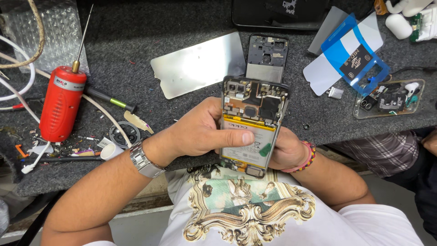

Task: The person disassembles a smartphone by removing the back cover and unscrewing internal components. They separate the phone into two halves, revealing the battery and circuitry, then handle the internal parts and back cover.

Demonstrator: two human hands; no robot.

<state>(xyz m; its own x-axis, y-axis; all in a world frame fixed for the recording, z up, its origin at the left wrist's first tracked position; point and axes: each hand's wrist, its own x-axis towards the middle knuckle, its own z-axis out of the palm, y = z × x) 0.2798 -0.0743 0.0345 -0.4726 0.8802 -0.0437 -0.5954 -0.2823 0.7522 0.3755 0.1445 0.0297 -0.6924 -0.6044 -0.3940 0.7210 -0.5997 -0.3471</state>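
Fingers of the left hand [200,130] wrap the left edge of an opened smartphone with its back cover off, circuit boards and a yellow-banded white battery exposed [252,125]; the thumb lies across the battery face, tip pressing near its middle. Right hand [284,150] cups the phone's right edge from behind, fingers closed on the frame, though most of them are hidden behind the phone, so their exact placement cannot be told. Phone is held upright, camera end away from the body, above the near edge of the dark grey felt-covered workbench [136,41].

Metal watch with a link bracelet [143,160] on the left wrist; red and yellow beaded band [304,158] on the right wrist.

Relative to the phone:
- Just beyond it, a black plastic inner frame with cut-outs [266,57] lies flat.
- Beyond and left, a silvery rectangular back panel [200,64].
- Far left, a red cylindrical tool with a long thin metal tip [61,102], lying beside a black and green screwdriver [109,101].
- Beyond and right, blue and white protective film sheets [348,52].
- Right, a clear shallow tray of small parts [389,98].
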